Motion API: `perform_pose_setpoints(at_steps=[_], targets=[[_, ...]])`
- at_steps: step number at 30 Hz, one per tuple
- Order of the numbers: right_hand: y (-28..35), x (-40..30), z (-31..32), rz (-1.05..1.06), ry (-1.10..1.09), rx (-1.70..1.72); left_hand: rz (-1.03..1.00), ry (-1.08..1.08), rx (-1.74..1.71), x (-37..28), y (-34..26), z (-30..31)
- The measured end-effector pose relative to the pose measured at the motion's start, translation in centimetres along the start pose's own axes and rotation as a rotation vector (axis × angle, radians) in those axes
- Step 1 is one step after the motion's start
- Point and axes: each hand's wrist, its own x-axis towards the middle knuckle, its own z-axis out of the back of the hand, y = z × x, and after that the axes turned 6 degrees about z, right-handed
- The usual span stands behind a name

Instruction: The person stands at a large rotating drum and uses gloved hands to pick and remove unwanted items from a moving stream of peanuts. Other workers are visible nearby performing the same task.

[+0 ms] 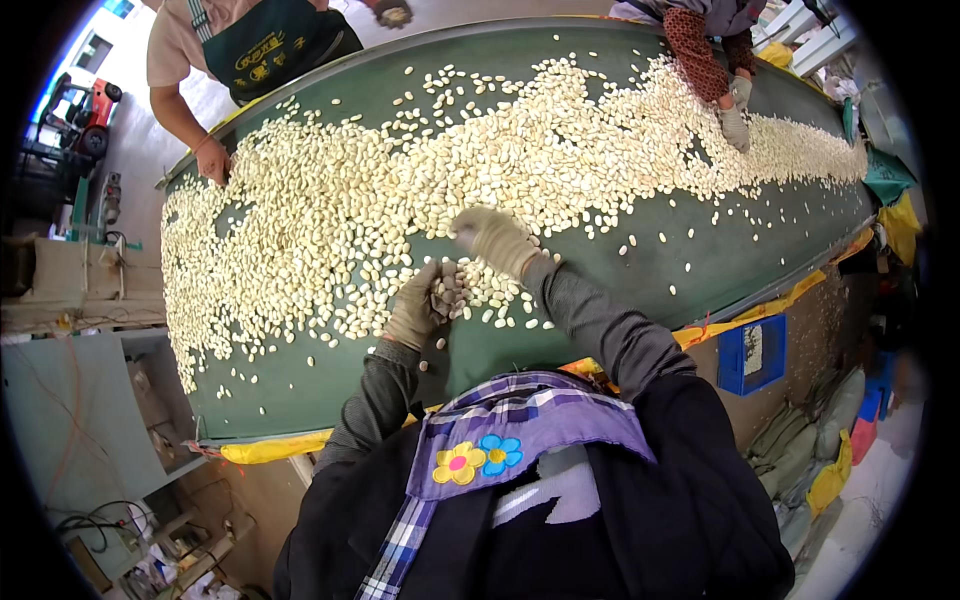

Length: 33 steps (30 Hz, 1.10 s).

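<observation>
My left hand (417,304), in a beige knit glove, is low over the near edge of a heap of white beans (495,165). Its fingers are curled, with greyish lumps around them that could be soiled fingertips or darker beans. To its upper right, my right hand (493,238), gloved the same way and blurred by motion, reaches palm down onto the heap. What lies under its fingers is hidden. A small cluster of beans (491,285) lies between my hands on the green belt (600,277). Two darker beans (441,343) lie below my left hand.
Across the belt, a co-worker's bare hand (213,160) touches beans at left. Another co-worker's gloved hands (733,127) work at far right. A blue bin (752,354) with some beans stands below the belt's near edge. Sacks (814,427) lie at lower right.
</observation>
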Motion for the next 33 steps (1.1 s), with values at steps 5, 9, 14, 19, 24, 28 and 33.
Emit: perform_pose_setpoints(at_steps=[5,9,14,19,24,28,33], targets=[[-8.3,5.8,4.6,-0.144,0.182,-0.963,-0.033,0.049,0.168,0.9,0.1,-1.2],[-8.4,8.2,6.0,-0.684,0.148,-0.220,-0.092,-0.041,0.155,3.2,1.1,-1.5],[-4.7,1.2,5.1,0.121,0.129,0.019,-0.028,0.006,-0.155,6.1,1.5,-1.4],[-2.7,1.5,6.7,-0.023,0.038,-0.533,-0.058,0.093,-0.075,5.3,0.4,-4.1],[-5.3,-2.2,8.4,0.267,0.353,-0.694,-0.052,0.004,0.108,3.7,0.4,-7.0],[-13.7,-8.5,11.4,0.409,0.172,-0.665,-0.194,-0.246,0.429,5.0,2.5,-5.8],[-19.4,-10.3,14.2,0.268,-0.262,-0.488,-0.185,-0.241,0.649,6.9,5.7,-5.2]])
